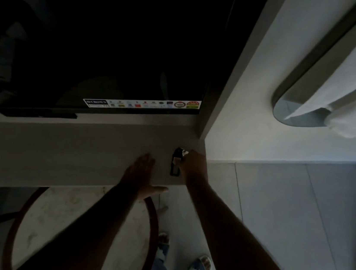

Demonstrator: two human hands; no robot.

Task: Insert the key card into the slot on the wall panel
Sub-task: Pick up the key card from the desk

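step: card at the slot, insertion judged under way | right hand (192,164): fingers pinched on key card (178,157), just left of its fingertips, touching wall panel (174,167) | left hand (144,175): spread flat on wall, left of panel, holding nothing | next: push card straight into slot; depth unclear in dim light

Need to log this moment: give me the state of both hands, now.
Left hand: open, flat against the wall, holding nothing.
Right hand: closed on the key card at the wall panel.
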